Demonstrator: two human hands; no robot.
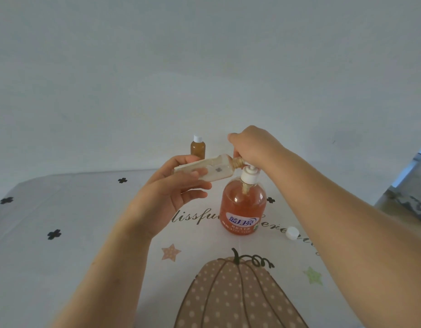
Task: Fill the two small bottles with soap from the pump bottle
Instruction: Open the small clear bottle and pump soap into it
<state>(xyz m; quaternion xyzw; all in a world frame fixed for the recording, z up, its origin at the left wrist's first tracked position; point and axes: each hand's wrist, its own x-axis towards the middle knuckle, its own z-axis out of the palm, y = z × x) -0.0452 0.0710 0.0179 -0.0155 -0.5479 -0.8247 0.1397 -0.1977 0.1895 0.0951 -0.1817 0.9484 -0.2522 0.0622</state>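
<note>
At frame centre the left hand grips the small bottle lying almost level, neck pointing right at the nozzle of the pump bottle, whose head the right hand curls over.

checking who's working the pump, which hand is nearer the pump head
Right. The right hand sits on top of the pump head; the left hand is off to its left, holding the uncapped small bottle tilted, mouth toward it.
</note>
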